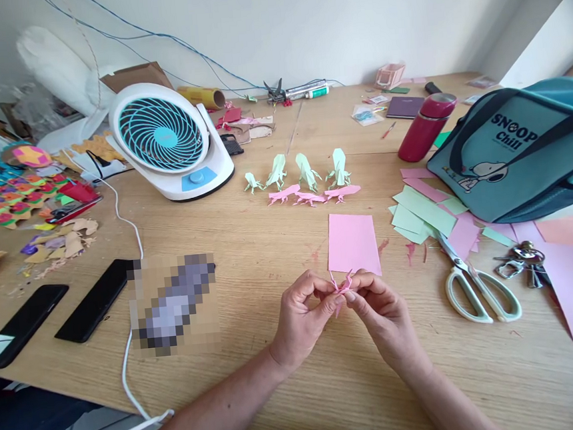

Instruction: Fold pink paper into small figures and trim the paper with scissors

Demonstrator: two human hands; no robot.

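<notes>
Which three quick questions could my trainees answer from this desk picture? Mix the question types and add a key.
1. What do the left hand and right hand hold between them?
a) a red bottle
b) folded pink paper
c) a bunch of keys
2. How many green paper figures stand in the row behind the pink figures?
3. True or false: the scissors lie on the table, to the right of both hands.

Key: 1 b; 2 four; 3 true.

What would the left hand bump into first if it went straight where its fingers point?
Probably the right hand, just across the folded pink paper that the left hand holds, though depth there is hard to judge.
</notes>
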